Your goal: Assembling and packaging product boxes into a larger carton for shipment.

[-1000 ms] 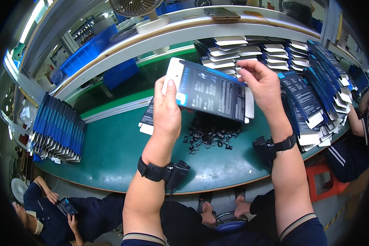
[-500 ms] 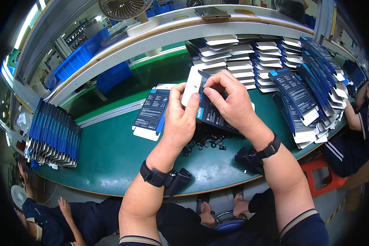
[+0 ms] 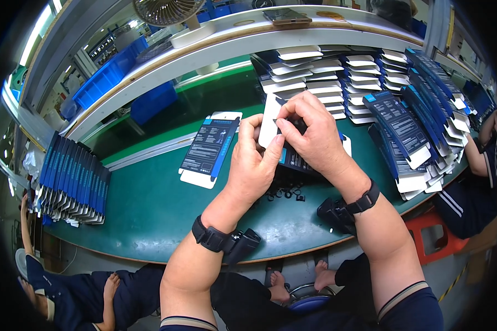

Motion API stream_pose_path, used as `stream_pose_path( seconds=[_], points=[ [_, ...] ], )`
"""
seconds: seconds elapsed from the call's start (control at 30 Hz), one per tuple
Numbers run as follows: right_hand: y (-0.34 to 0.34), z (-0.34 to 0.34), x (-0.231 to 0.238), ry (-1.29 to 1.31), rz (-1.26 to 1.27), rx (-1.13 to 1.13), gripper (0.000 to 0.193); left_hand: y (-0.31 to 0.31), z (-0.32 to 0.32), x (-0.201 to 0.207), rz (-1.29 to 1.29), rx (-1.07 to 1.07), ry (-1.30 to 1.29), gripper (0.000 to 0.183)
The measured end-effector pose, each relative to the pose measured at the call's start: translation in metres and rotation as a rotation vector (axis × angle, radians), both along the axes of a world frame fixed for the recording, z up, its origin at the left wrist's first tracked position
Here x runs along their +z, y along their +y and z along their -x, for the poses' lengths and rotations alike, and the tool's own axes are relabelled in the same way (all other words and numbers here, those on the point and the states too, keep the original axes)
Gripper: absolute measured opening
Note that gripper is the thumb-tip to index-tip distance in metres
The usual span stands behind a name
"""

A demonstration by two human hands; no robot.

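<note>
My left hand (image 3: 253,163) is closed round a dark blue cardboard box, its thumb against the white end flap (image 3: 269,122). The box's printed face (image 3: 297,160) shows partly below my right hand (image 3: 318,134), which covers much of the rest. Thumb and forefinger of that right hand are pinched together at the flap's edge; what they hold is too small and hidden to make out. Under the box, small black plastic clips (image 3: 286,192) lie loose on the green table (image 3: 165,220). A flat blue box (image 3: 207,146) with white flaps lies left of my left hand.
Flattened blue boxes (image 3: 74,179) stand in a row at the left. More boxes (image 3: 364,74) are stacked at the back right, with a leaning pile (image 3: 397,129) nearer. A shelf with a fan (image 3: 168,11) and a phone (image 3: 286,16) runs behind. Co-workers sit at both sides.
My left hand and the box's white flap have shifted to the right, closer to my right hand. The right hand has barely moved and stays pinched. The co-worker at the left has moved their arms.
</note>
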State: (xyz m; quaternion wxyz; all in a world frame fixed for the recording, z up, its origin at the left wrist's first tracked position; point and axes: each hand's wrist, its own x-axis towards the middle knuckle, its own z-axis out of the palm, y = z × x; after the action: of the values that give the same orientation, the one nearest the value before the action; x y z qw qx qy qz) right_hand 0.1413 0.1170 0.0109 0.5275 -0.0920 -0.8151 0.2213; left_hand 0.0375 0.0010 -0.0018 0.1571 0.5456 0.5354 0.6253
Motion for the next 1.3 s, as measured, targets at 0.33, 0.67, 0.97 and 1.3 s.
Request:
stream_pose_path(
  seconds=[0.33, 0.67, 0.97, 1.3],
  points=[
    [0.002, -0.003, 0.003, -0.043, -0.010, -0.031, 0.010, -0.001, 0.002, -0.002, 0.025, 0.017, 0.095, 0.037],
    [0.000, -0.007, 0.008, -0.068, 0.095, 0.034, 0.011, -0.005, 0.008, 0.007, 0.001, -0.098, -0.012, 0.034],
    [-0.003, -0.007, 0.006, -0.141, 0.116, 0.115, 0.010, 0.004, 0.014, 0.002, 0.139, -0.074, -0.313, 0.019],
    [0.001, -0.004, 0.002, -0.112, 0.224, 0.216, 0.016, 0.004, 0.015, -0.003, 0.189, -0.023, 0.032, 0.009]
  ],
)
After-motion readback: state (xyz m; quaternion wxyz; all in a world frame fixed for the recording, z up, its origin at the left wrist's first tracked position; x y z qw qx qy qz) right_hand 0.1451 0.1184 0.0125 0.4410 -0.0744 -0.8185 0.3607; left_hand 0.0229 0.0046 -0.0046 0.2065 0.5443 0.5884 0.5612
